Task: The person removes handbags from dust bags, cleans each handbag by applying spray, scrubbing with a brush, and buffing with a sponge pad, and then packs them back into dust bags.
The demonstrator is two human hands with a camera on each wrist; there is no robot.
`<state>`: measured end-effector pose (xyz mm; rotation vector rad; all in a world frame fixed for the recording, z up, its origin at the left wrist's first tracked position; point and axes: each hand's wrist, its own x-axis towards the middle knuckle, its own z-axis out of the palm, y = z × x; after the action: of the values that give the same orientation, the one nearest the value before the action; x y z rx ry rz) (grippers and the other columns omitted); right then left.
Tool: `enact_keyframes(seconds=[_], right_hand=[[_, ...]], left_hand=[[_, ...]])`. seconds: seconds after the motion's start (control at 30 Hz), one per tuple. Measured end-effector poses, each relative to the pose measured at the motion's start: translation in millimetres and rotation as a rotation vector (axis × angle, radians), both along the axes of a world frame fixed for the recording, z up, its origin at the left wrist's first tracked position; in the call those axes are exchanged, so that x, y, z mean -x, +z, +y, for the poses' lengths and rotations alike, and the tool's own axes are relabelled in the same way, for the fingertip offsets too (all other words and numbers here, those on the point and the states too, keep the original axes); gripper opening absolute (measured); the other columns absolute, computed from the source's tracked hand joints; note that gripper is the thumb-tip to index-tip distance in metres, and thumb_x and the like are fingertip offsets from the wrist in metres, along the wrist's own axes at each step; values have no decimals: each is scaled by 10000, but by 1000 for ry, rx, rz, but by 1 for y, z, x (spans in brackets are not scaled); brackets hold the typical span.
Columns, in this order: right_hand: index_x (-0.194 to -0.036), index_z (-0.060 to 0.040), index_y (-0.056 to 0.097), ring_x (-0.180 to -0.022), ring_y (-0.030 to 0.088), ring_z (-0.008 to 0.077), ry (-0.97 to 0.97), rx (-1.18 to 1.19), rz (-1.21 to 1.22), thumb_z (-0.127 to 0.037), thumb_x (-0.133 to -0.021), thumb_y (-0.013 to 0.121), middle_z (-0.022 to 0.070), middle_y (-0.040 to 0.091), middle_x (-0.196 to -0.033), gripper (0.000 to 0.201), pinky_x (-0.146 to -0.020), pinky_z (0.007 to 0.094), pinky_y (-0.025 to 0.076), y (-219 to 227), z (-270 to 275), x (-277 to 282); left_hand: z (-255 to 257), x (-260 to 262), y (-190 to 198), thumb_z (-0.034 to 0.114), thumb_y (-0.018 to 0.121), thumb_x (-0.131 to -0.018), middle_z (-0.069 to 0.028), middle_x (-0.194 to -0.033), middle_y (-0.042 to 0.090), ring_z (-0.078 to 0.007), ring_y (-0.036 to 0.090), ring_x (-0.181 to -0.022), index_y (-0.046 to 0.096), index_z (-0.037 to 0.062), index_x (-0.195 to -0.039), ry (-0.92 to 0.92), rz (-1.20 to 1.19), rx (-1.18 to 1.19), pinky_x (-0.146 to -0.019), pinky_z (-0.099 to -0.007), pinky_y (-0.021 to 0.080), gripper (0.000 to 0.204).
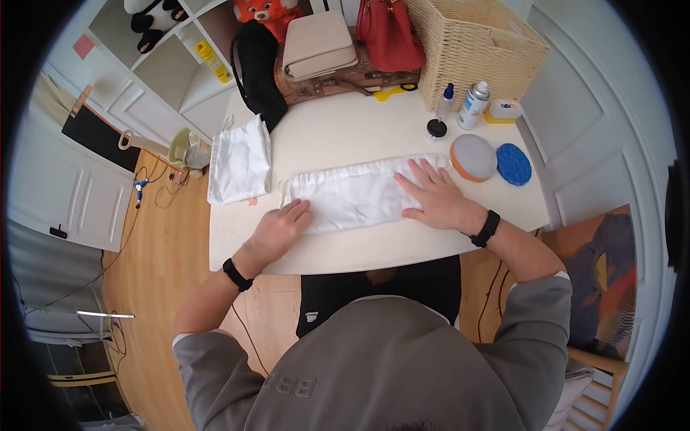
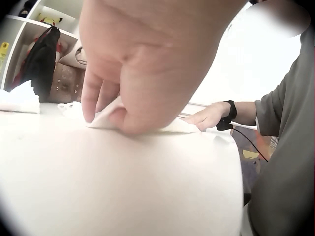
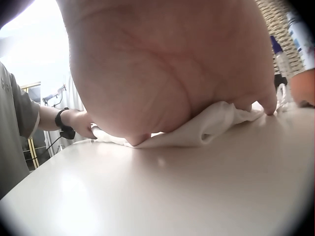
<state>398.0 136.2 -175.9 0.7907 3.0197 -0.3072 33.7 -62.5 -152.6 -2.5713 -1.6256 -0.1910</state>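
Observation:
A white drawstring cloth bag (image 1: 352, 197) lies lengthwise on the white table, long side toward the person. At its left end the left hand (image 1: 277, 233) pinches the near corner; the left wrist view shows the thumb and fingers of this hand (image 2: 147, 64) closed round the cloth (image 2: 103, 118). The right hand (image 1: 442, 201) rests palm down with spread fingers on the bag's right part. Seen from the right wrist, the palm of that hand (image 3: 167, 64) arches over wrinkled cloth (image 3: 197, 130), which partly hides under it.
A second white bag (image 1: 241, 161) lies at the table's left edge. Right of the long bag are an orange-rimmed round pad (image 1: 474, 157) and a blue disc (image 1: 514, 164). Behind stand a spray can (image 1: 474, 106), a small bottle (image 1: 445, 103), a wicker basket (image 1: 467, 50) and handbags.

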Motion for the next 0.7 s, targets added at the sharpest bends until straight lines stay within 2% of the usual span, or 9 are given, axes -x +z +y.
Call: enact_keyframes(seconds=[0.03,0.1,0.13,0.17,0.23,0.33,0.5,0.57,0.7], right_hand=[[-1673,-188,337,-1593,193,511,-9,5,1,-573,-1014,610,292,214,-1725,811,-1263,666,183,0,-1,1],[-1674,-192,337,-1591,197,514,-24,10,8,-578,-1014,606,294,218,-1722,810,-1264,665,180,-1,-2,2],[-1673,-192,337,-1592,192,515,-27,6,27,-585,-1014,600,295,217,-1722,812,-1265,663,177,-4,-3,2],[-1673,-191,338,-1593,187,516,-28,5,44,-593,-1013,594,296,216,-1723,814,-1267,661,174,-6,-4,2],[-1670,-190,345,-1590,198,515,-26,-13,59,-578,-1008,614,295,222,-1720,813,-1249,677,209,-10,-4,2],[-1665,-186,354,-1589,208,510,-31,-21,67,-565,-1002,633,298,228,-1718,813,-1242,686,227,-9,-5,4],[-1647,-121,367,-1593,215,491,22,-48,69,-564,-988,643,305,249,-1707,841,-1274,656,166,-7,-1,0],[-1571,-8,433,-1585,240,483,-36,-87,102,-488,-941,731,302,314,-1674,846,-1286,640,142,12,-6,-8],[-1451,70,532,-1558,295,475,-32,-104,-15,-382,-880,815,293,412,-1604,780,-1277,639,184,36,-12,-38]], left_hand=[[4,1,3,26,679,-834,-207,-1310,698,-375,686,-1236,700,-18,-1132,-5,7,1,-960,-433,605,302],[19,6,12,-8,668,-806,-188,-1188,740,-357,729,-1119,708,-1,-942,112,43,110,-853,-428,623,143],[28,-2,28,-8,671,-770,-185,-1131,748,-358,724,-1087,710,20,-873,45,-59,-100,-834,-441,609,114],[40,-12,45,-8,671,-770,-185,-1131,748,-358,724,-1087,710,20,-873,42,-55,-94,-834,-441,609,114],[65,-33,75,67,661,-789,-160,-1089,708,-316,691,-917,673,20,-895,-94,-88,-481,-711,-431,551,116],[89,-69,103,115,665,-779,-143,-1192,691,-289,686,-930,686,38,-906,-155,-5,-578,-731,-396,540,150],[116,-131,82,73,692,-755,-148,-1262,699,-280,699,-861,709,41,-924,-289,-62,-389,-727,-376,543,173],[129,-144,63,94,690,-764,-152,-1261,698,-267,701,-832,708,38,-938,-317,-71,-337,-714,-370,543,183],[147,-157,20,88,688,-781,-163,-1307,680,-271,716,-806,716,31,-985,-291,-74,-205,-705,-386,583,215]])
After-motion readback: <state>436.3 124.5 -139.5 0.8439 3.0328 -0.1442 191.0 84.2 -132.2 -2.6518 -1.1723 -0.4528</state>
